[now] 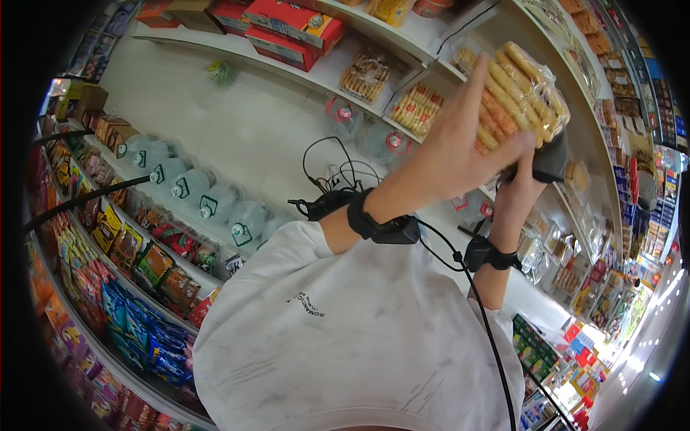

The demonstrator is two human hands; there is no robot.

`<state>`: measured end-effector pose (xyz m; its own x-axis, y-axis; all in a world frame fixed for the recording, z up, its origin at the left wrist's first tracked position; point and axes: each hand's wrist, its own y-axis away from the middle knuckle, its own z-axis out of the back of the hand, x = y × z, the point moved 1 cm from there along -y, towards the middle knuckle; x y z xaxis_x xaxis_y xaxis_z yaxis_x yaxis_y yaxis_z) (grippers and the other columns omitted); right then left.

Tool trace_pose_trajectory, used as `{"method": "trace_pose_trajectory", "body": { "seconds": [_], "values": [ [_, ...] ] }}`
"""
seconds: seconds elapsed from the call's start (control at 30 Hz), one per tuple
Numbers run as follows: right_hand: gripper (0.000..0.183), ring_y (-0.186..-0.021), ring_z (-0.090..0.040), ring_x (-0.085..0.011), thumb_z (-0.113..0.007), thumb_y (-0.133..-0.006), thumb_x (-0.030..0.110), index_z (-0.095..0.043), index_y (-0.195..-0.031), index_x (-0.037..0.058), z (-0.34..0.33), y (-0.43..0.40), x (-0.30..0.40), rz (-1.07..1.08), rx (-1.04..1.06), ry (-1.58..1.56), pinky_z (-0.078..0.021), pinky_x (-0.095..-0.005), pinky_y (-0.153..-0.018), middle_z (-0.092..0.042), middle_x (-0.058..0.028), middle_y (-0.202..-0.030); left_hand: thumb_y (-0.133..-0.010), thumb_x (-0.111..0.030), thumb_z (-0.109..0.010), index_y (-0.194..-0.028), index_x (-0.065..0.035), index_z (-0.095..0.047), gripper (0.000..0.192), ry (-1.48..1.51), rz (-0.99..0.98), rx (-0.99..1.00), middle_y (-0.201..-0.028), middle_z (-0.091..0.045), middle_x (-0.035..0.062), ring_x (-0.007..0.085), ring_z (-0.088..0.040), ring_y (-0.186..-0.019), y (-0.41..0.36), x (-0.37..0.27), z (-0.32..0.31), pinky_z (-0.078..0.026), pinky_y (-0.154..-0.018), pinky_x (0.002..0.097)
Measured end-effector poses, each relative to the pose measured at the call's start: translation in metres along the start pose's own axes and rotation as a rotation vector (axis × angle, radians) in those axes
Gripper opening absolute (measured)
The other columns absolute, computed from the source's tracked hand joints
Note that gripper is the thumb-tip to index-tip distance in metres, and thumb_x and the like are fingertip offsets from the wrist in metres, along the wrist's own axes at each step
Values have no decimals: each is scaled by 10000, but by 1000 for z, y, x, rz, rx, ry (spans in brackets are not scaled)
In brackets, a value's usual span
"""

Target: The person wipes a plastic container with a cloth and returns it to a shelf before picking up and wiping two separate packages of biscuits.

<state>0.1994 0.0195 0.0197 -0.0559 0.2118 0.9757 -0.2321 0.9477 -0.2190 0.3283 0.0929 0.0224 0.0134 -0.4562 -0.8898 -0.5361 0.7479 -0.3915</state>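
Note:
A clear plastic pack of long golden pastry sticks [515,94] is held up at the shelf front on the upper right. My left hand [458,126] grips it from the left, thumb along its lower edge and fingers along its side. Below the pack, my right hand [517,191] has its thumb raised close to the pack's bottom. Against that hand is a dark grey object [552,159], partly covered by the pack; what it is cannot be told. The right fingers are mostly hidden. Both wrists wear black strapped devices.
White shelves [399,40] carry red cartons [294,24], a pack of biscuits [365,78] and wrapped snacks [418,110]. Large clear water bottles [191,183] line the floor left, before a rack of bagged snacks [145,323]. Black cables [345,167] hang near my left forearm.

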Motion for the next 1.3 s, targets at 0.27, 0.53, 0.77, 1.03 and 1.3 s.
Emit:
{"method": "trace_pose_trajectory", "body": {
  "seconds": [0.27, 0.53, 0.77, 1.03, 1.3],
  "values": [
    [855, -1453, -258, -244, -248, -986, 653, -170, -1528, -3, 52, 27, -33, -97, 183, -19, -210, -384, -1171, -250, -124, -1576, -789, -394, -813, -1463, 41, -287, 959, 207, 204, 96, -1390, -452, 214, 280, -463, -1287, -14, 28, -67, -399, -1060, 358],
    [589, -1465, -218, -363, -340, -1045, 387, -371, -1468, -22, 118, -48, -33, 307, 109, 542, -182, -424, -1177, -252, -218, -1571, -900, -302, -729, -1372, -54, -460, 597, 430, 684, 219, -1234, -593, 57, 124, -584, -1105, -7, 93, -145, -498, -913, 287],
    [575, -1237, -517, -210, -506, -1008, 426, -465, -1390, -3, 221, -63, -181, -756, -74, -202, -373, -328, -1061, -546, -96, -1361, -941, -321, -660, -1301, -36, -518, 481, 587, 1229, 86, -1202, -640, 89, 181, -671, -1029, 28, 211, -161, -558, -877, 325],
    [557, -1275, -461, -166, -600, -985, 268, -401, -1429, -2, 195, -14, -335, -1083, 373, -141, -349, -297, -1081, -506, -81, -1392, -967, -312, -612, -1307, -56, -478, 446, 706, 1186, -430, -1154, -626, 92, 178, -655, -1002, 79, 358, -105, -548, -853, 321],
    [553, -1073, -606, -166, -683, -926, 314, -500, -1347, 5, 234, -70, -471, -1030, 242, 173, -498, -314, -932, -609, -82, -1237, -972, -359, -600, -1448, -24, -345, 636, 474, 1160, -288, -1260, -574, 107, 174, -547, -1195, 114, 485, -102, -416, -1023, 319]
  ]
}}
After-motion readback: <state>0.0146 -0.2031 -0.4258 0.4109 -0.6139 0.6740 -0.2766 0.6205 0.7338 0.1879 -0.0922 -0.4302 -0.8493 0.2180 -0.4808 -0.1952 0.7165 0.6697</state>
